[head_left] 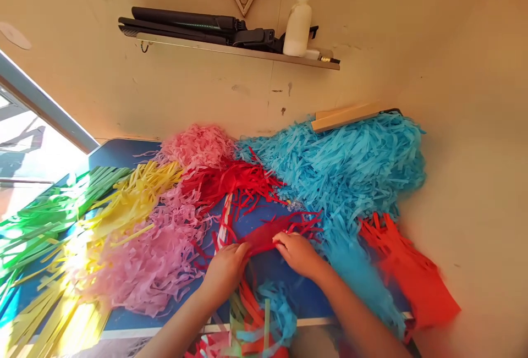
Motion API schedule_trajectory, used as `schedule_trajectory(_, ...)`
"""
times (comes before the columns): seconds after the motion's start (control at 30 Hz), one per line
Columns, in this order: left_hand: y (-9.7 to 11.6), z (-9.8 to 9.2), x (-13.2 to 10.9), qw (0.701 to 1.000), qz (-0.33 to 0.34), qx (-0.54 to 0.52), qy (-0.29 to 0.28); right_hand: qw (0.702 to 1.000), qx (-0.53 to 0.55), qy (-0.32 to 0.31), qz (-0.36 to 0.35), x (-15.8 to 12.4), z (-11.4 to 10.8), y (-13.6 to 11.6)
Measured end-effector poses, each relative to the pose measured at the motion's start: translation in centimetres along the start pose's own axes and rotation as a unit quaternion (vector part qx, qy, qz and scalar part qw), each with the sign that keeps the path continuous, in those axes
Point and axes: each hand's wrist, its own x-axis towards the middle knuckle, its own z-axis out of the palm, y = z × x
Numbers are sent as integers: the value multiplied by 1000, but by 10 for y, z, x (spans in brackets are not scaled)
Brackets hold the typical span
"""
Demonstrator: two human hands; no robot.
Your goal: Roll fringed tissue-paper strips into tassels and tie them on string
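Between my two hands stretches a strip of red fringed tissue paper [264, 235], its cut ends spreading out at both sides. My left hand [229, 267] pinches its left end. At the right end, the thumb and fingers of my right hand [297, 252] are closed on the paper's edge. A pile of red tissue fringe [235, 179] lies just beyond. Below my hands, orange, green and light blue paper strips [258, 314] hang at the table's front edge. A pale striped strip [225, 218] shows behind my left hand.
The blue table [305, 286] bears pink [198, 146], lilac [152, 259], yellow [136, 198], green [45, 220] and light blue fringe [350, 165], plus an orange-red fringed sheet [424, 286]. Wooden blocks [346, 116] rest on the blue pile. A wall shelf [239, 50] holds a hair straightener [185, 22] and white bottle [298, 25].
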Motion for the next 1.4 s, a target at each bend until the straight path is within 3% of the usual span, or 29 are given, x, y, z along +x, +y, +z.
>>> schedule_trajectory(0.2, -11, -20, 3, 999, -18, -18, -22, 1000, 3, 6, 13, 0, -6, -6)
schedule_trajectory(0.4, -5, -28, -5, 999, -23, -44, -10, 995, 43, 6, -85, -2, 2, -15)
schedule_trajectory(0.6, -9, -23, -10, 993, -90, -63, -44, 1000, -14, 20, 12, 12, 15, -18)
schedule_trajectory(0.87, -3, -16, 13, 993, -107, 33, -34, 991, -75, 82, 75, 20, 28, -22)
schedule_trajectory(1.1, -5, -5, 26, 981, -160, 93, -56, 988, -71, 102, 95, 23, 31, -12)
schedule_trajectory(1.4, -5, -5, 34, 972, -175, 134, -80, 987, -52, 112, 102, 25, 35, -7)
